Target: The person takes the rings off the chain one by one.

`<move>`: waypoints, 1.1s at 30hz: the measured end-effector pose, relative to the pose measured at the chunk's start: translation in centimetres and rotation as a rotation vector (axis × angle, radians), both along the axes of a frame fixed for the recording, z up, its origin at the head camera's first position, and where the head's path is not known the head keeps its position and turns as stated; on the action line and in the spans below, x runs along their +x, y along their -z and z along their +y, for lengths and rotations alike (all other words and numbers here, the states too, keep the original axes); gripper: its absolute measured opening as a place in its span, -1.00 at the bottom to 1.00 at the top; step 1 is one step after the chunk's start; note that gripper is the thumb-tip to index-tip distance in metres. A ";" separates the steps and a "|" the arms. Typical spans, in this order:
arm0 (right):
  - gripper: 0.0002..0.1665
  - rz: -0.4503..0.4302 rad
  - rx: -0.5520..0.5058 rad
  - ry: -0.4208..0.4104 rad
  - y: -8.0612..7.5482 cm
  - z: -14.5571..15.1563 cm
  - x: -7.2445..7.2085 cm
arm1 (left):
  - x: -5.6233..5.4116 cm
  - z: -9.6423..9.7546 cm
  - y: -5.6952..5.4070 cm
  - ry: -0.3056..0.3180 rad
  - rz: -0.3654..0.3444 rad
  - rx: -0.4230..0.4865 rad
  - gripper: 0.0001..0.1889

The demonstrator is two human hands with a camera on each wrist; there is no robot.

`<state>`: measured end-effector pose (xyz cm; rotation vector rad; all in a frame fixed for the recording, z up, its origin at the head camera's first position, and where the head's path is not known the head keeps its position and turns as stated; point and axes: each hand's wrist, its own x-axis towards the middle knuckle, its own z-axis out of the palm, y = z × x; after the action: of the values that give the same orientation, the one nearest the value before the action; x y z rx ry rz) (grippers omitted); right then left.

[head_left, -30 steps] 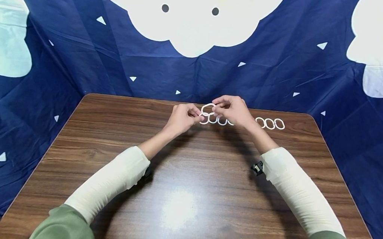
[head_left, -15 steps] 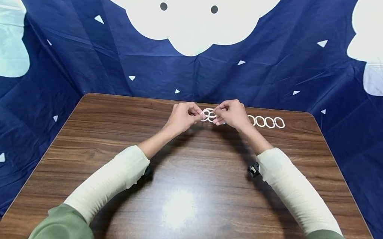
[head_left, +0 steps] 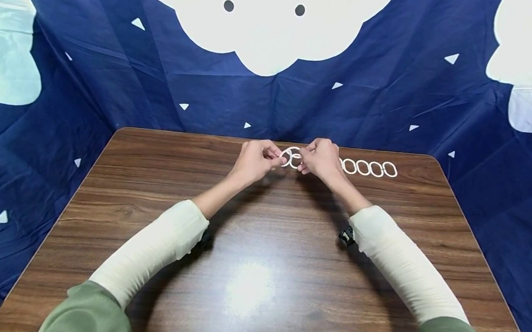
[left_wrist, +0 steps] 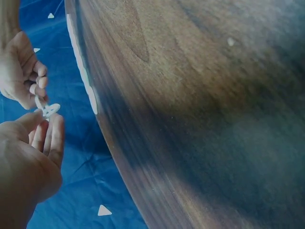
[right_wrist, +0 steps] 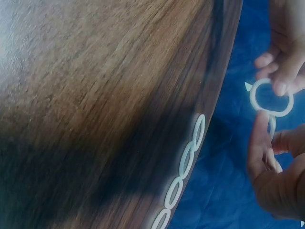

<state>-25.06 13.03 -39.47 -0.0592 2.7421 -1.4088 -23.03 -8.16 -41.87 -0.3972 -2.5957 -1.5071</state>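
Note:
Both hands meet over the table's far edge. My left hand (head_left: 257,159) pinches a white oval ring (right_wrist: 253,93) between thumb and fingers. Just to its right, my right hand (head_left: 321,157) pinches a second white ring (right_wrist: 272,125), seen nearly edge-on in the right wrist view. The two rings meet between the fingertips; whether they are linked, I cannot tell. On the tabletop, several similar rings (right_wrist: 181,179) lie in a row, end to end or side by side. My right hand covers part of that row in the head view.
The brown wooden table (head_left: 262,218) ends close behind the hands. A dark blue curtain (head_left: 215,94) with white cloud shapes hangs around its back and sides. The ring row runs along the far edge toward the right.
My right hand has shifted slightly left and its grip has turned, showing more of the ring row to its right. The ring between the hands sits lower; my left hand has barely moved.

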 end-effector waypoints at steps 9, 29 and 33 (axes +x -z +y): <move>-0.68 -0.112 -0.102 0.064 0.7 1.5 0.3 | -0.1 -0.2 0.2 0.005 -0.107 0.065 -0.85; -0.77 -0.339 -0.418 0.019 3.6 -1.7 0.6 | -5.4 -4.5 4.7 -0.143 -0.393 -0.030 -0.87; -0.71 -0.381 -0.445 0.029 4.0 -2.5 0.3 | -8.1 -5.2 7.5 -0.157 -0.411 -0.077 -0.89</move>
<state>-24.76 10.53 -43.48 0.2079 2.1019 -1.7935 -31.16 -13.38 -49.35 0.1265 -2.9104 -1.5763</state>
